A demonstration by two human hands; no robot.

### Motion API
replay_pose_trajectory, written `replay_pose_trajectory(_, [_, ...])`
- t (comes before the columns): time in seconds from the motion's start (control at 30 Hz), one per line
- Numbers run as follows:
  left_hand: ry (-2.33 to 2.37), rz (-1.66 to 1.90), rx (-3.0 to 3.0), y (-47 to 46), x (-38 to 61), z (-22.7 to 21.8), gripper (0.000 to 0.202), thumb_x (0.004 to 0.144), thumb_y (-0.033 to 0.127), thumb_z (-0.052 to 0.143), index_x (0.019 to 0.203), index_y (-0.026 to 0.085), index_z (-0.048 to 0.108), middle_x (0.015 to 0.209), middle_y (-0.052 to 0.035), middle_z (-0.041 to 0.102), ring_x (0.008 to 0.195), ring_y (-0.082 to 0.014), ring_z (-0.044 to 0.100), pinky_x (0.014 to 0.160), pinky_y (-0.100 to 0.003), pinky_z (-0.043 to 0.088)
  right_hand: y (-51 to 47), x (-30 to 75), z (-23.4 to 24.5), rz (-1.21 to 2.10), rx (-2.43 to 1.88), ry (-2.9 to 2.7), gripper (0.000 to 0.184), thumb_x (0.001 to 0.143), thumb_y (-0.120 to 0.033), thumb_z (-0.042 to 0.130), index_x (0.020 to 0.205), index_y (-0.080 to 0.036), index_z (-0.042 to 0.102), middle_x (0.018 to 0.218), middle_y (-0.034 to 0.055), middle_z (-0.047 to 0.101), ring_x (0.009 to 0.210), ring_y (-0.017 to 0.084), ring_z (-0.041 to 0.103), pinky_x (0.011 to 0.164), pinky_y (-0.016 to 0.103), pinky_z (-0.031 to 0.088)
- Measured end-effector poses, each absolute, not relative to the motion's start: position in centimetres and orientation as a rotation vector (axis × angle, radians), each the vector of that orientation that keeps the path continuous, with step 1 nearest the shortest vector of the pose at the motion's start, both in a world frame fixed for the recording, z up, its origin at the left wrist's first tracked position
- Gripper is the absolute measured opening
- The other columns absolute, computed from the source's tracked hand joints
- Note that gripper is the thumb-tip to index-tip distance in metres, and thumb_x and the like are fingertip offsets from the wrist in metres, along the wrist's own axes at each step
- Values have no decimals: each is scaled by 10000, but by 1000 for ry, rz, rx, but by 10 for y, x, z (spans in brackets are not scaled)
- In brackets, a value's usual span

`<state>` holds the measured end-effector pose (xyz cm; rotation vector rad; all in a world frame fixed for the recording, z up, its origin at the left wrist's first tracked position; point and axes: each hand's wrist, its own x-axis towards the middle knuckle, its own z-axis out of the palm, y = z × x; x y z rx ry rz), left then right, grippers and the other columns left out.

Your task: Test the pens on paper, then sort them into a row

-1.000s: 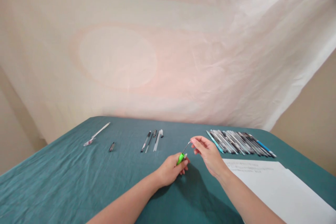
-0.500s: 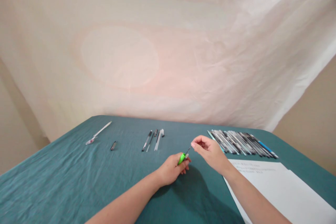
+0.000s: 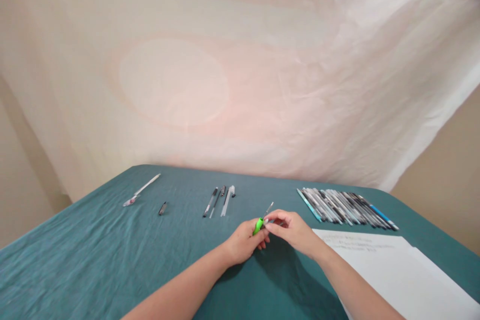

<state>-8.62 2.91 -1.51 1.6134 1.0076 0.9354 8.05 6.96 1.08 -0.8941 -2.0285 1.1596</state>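
Over the near middle of the table, my left hand (image 3: 243, 241) is closed around a bright green pen barrel (image 3: 258, 226), most of it hidden by the fingers. A thin pen refill (image 3: 269, 208) sticks up at a slant beside the barrel's upper end, its silvery end pointing away from me. The thumb and fingertips of my right hand (image 3: 290, 228) pinch that refill low down, almost touching the left hand. Whether the refill's lower end sits inside the barrel cannot be made out.
Several pens (image 3: 348, 206) lie side by side at the right. Nearer are white paper sheets (image 3: 393, 275) with writing. In the middle lie pen parts (image 3: 226, 202), a small dark cap (image 3: 162, 208) to their left, and a white pen (image 3: 147, 185) with a clear wrapper farther left.
My right hand has moved down and left along the refill, from its far end to close by the green barrel. The refill's end now shows above the fingers. My left hand has barely moved.
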Motion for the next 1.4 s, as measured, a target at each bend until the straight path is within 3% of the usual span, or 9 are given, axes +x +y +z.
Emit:
replay_pose_trajectory(0.23, [990,947,1573,31,-87,-17,287,795,411,462,780,131,525,648,3,538,546,-88,493,550,-226,417,63,69,3,1185,-865,-1841,187,688,-364,611,728,-190,667,883,40,630,765,160,569,633,251,441])
replay_pose_trajectory(0.33, [988,931,1561,32,-87,-20,282,788,400,476,816,126,536,659,-6,556,554,-93,509,557,-228,422,65,70,4,1232,-879,-1745,206,687,-373,616,751,-182,659,849,33,636,748,151,562,632,247,429])
replay_pose_trajectory(0.47, [972,956,1497,32,-88,-25,336,790,390,481,981,116,519,723,-25,585,570,-91,524,576,-236,436,76,79,9,1388,-950,-1435,227,695,-371,619,795,-168,634,734,16,623,620,116,527,491,209,377])
replay_pose_trajectory(0.67, [979,923,1482,31,-88,-25,378,784,409,484,1027,122,520,746,-30,588,592,-94,537,589,-233,440,92,95,27,1420,-891,-1095,256,621,-350,694,806,-193,612,846,33,622,593,110,523,406,192,333])
replay_pose_trajectory(1.07, [990,890,1562,31,-88,-24,344,798,401,464,1009,138,533,750,-30,594,599,-98,531,598,-235,438,79,89,40,1398,-898,-1285,274,653,-385,667,808,-165,615,843,53,614,599,102,500,423,191,345])
replay_pose_trajectory(1.27, [991,881,1587,31,-88,-25,345,803,401,452,1002,131,531,758,-36,587,602,-100,530,591,-232,435,66,80,40,1282,-933,-1510,266,702,-404,617,805,-159,604,655,9,589,515,85,472,448,205,367])
replay_pose_trajectory(1.4, [1002,877,1597,30,-88,-24,342,801,404,448,992,133,533,750,-33,584,596,-101,526,584,-230,433,60,72,39,1272,-931,-1576,288,703,-437,596,798,-165,589,669,13,601,518,96,488,437,212,384])
